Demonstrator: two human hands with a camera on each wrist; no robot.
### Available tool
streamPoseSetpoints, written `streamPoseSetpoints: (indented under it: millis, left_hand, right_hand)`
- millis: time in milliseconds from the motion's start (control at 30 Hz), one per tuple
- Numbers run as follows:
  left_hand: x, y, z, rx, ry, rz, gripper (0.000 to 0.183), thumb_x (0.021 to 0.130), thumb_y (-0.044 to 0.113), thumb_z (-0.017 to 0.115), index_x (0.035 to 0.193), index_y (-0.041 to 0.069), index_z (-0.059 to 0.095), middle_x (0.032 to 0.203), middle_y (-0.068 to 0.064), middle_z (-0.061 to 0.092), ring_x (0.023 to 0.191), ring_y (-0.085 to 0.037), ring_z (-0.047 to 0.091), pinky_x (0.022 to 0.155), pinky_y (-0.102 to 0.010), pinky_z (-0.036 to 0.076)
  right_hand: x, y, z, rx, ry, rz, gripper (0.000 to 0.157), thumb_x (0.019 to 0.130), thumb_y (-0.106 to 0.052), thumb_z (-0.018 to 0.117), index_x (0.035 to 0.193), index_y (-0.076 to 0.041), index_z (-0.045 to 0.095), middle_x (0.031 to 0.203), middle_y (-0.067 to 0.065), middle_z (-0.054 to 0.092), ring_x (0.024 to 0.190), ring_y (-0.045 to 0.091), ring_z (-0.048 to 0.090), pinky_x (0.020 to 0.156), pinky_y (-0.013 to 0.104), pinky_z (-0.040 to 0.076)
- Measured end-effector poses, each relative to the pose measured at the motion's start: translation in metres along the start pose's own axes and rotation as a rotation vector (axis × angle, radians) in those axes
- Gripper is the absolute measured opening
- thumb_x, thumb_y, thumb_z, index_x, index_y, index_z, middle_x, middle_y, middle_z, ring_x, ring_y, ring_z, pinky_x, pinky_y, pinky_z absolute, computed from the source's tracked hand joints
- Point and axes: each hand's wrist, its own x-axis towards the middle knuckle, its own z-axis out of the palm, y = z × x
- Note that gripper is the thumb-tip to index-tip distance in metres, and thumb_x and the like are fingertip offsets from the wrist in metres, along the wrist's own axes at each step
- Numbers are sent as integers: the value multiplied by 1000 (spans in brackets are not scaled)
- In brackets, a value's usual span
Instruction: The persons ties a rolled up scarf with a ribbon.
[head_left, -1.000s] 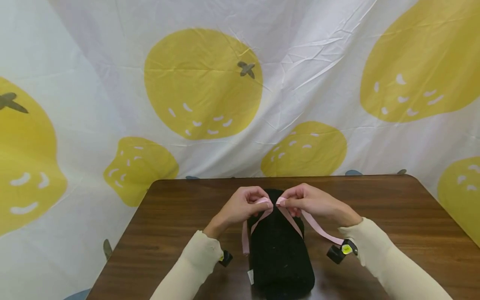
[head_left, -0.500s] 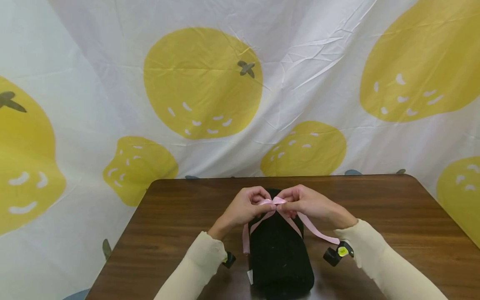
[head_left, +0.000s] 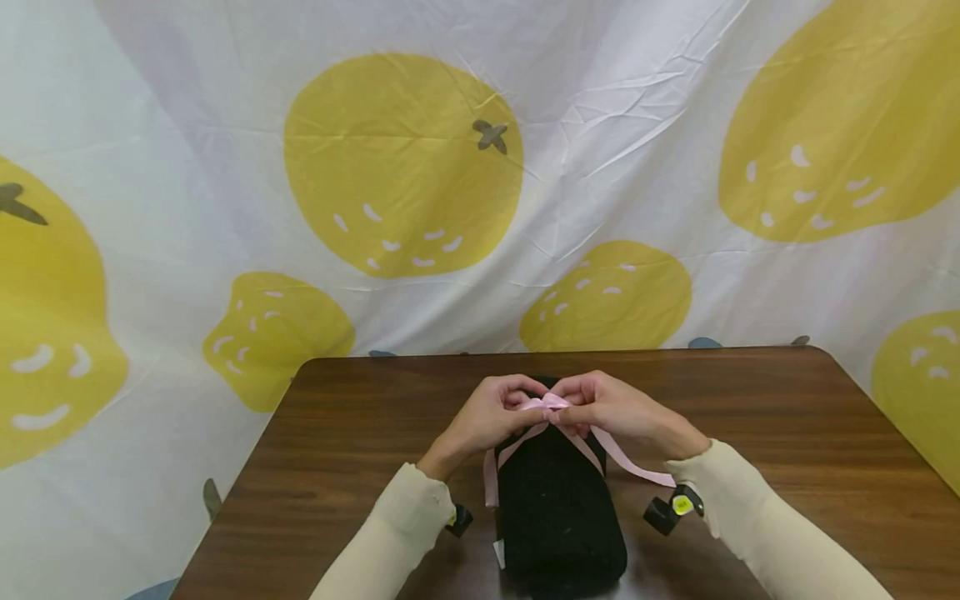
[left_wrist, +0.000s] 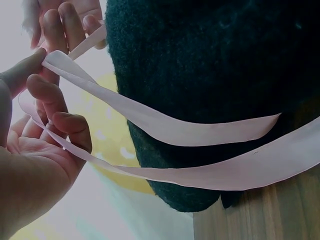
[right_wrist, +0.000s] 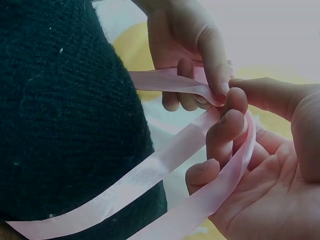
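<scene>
A long, rounded black object with a fuzzy knit surface (head_left: 561,521) lies on the table, a small white tag (head_left: 499,553) at its near left side. Pink satin ribbon (right_wrist: 165,155) comes up around it from both sides. Over its far part, my left hand (head_left: 478,418) pinches one part of the ribbon between thumb and fingers. My right hand (head_left: 624,412) pinches the other part, fingertips meeting those of the left. In the right wrist view, ribbon loops across the right fingers and palm. Whether a knot lies under the fingertips is hidden.
The dark wooden table (head_left: 360,467) has rounded far corners. Behind it hangs a white cloth (head_left: 420,317) printed with yellow fruit. One ribbon tail (head_left: 633,467) trails toward the right wrist camera (head_left: 663,515); another tail (head_left: 491,483) hangs at the black object's left.
The hands have come together from slightly apart, the right one moving a little left. The two pinched ribbon parts, separate before, now meet between the fingertips.
</scene>
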Motion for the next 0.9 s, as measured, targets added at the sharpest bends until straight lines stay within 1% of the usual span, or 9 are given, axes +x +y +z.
streamPoseSetpoints:
  millis: [133, 300, 400, 500, 600, 700, 833, 900]
  left_hand:
    - [0, 1, 0, 39, -4, 13, 23, 85, 11, 68, 104, 0, 66, 77, -10, 66, 60, -7, 51, 57, -19, 44]
    - [0, 1, 0, 55, 2, 6, 23, 84, 12, 69, 104, 1, 66, 79, -9, 67, 62, -6, 53, 60, -19, 47]
    - [0, 1, 1, 51, 4, 1, 24, 84, 13, 69, 105, 1, 66, 78, -7, 67, 62, -6, 53, 59, -19, 47]
    - [1, 0, 1, 48, 6, -13, 25, 84, 13, 70, 106, 2, 67, 80, -6, 68, 63, -6, 54, 59, -20, 47]
    - [0, 0, 3, 62, 17, -27, 24, 83, 13, 70, 104, 2, 67, 82, -6, 69, 65, -5, 55, 60, -19, 47]
    - [5, -15, 4, 90, 45, -24, 21, 82, 18, 71, 100, 6, 69, 79, -4, 69, 64, -5, 56, 60, -20, 47]
    - [11, -35, 7, 99, 76, -33, 18, 81, 24, 73, 93, 11, 68, 72, 0, 67, 60, -6, 54, 57, -20, 46]
    - [11, -36, 7, 82, 73, -46, 17, 82, 24, 72, 92, 11, 67, 72, 0, 67, 60, -6, 55, 57, -20, 47]
  right_hand:
    - [0, 1, 1, -14, 0, 0, 23, 89, -19, 63, 103, -1, 60, 73, 10, 59, 64, 15, 54, 59, 30, 48]
    - [1, 4, 0, -23, -10, -13, 22, 91, -17, 61, 104, 0, 60, 73, 12, 60, 60, 14, 54, 56, 31, 49]
    - [2, 4, 0, -11, -5, -8, 21, 90, -15, 61, 104, 1, 59, 73, 11, 60, 59, 13, 54, 55, 30, 48]
    - [2, 4, 3, -21, 9, -13, 20, 89, -12, 62, 103, 1, 59, 73, 10, 60, 59, 12, 53, 55, 29, 47]
    - [3, 3, 9, -100, 45, -31, 18, 86, -10, 66, 100, -2, 60, 70, 6, 58, 58, 10, 51, 53, 26, 45]
    - [5, 4, 14, -203, 102, -55, 18, 83, -12, 70, 97, -5, 61, 67, 3, 55, 56, 9, 49, 51, 23, 44]
    - [8, 7, 21, -319, 193, -111, 18, 79, -15, 74, 92, -12, 62, 74, -1, 59, 64, 9, 52, 57, 23, 46]
    - [9, 7, 24, -370, 235, -145, 17, 79, -16, 75, 91, -15, 63, 79, -3, 61, 69, 9, 53, 62, 23, 47]
